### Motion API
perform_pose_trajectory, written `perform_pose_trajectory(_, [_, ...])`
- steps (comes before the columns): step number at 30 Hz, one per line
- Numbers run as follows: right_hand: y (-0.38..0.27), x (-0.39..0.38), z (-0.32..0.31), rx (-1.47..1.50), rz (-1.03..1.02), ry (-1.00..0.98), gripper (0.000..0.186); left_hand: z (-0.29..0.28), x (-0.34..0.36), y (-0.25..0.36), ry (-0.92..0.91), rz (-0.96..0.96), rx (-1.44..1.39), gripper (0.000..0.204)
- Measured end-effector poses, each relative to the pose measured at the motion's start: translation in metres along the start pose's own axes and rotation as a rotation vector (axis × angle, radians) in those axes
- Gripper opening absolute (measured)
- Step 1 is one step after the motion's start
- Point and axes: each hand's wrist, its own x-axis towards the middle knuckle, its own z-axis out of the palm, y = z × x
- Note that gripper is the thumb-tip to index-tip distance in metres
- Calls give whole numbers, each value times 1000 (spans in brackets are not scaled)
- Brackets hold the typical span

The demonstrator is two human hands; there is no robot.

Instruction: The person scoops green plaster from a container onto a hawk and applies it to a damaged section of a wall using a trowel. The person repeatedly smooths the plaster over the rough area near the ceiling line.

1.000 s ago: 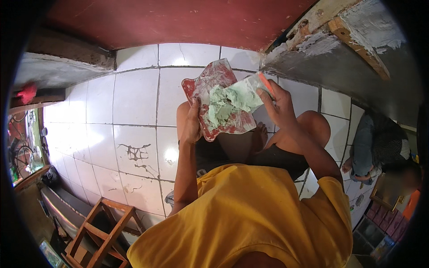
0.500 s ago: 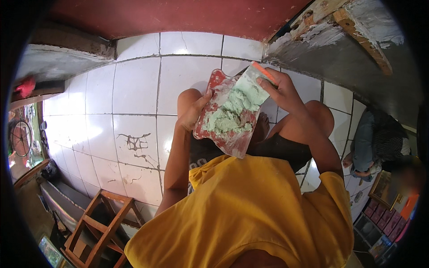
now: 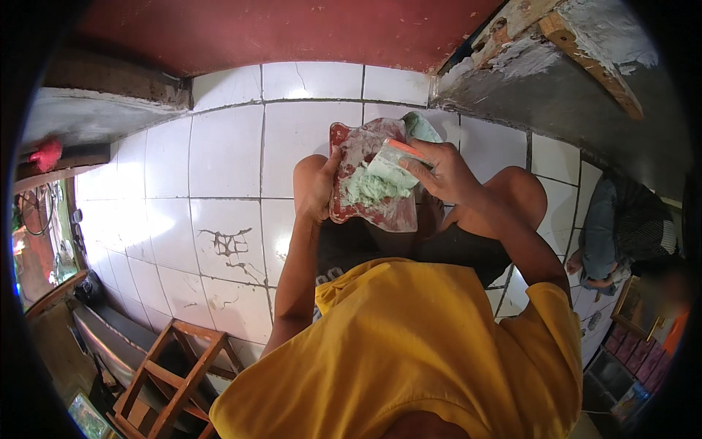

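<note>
My left hand [image 3: 319, 189] grips the left edge of a worn red board [image 3: 374, 134], its thumb on the top face. The board is smeared with pale residue and held over my lap. A mound of wet, pale green putty [image 3: 368, 187] lies on its lower middle. In my right hand [image 3: 444, 173] is a flat putty scraper [image 3: 389, 164] with an orange edge strip, fingers closed around that strip. Its blade meets the right side of the mound. Just past the board's far right corner shows a pale green smeared thing [image 3: 422, 126], partly hidden; its kind is unclear.
White floor tiles [image 3: 225, 161] surround me, some cracked. A red panel [image 3: 278, 33] rises ahead, and a grey wall with peeling edges [image 3: 556, 102] stands on the right. Another person [image 3: 621, 227] sits at far right. A wooden frame [image 3: 168, 377] stands at lower left.
The board has turned more upright and leveled, uncovering the green smeared thing behind it. My right hand has drawn the scraper nearer and lower, and the putty is gathered into a tighter mound.
</note>
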Motion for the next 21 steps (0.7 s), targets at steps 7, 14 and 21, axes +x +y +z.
perform_pose_trajectory(7, [11, 2, -1, 243, 180, 92, 27, -23, 25, -18, -54, 107, -59, 39])
perform_pose_trajectory(14, [-4, 7, -20, 275, 217, 339, 27, 3, -6, -3, -108, 218, -110, 51])
perform_pose_trajectory(21, [-12, 7, 2, -32, -60, 362, 17, -2, -2, -15, 16, 321, 103, 53])
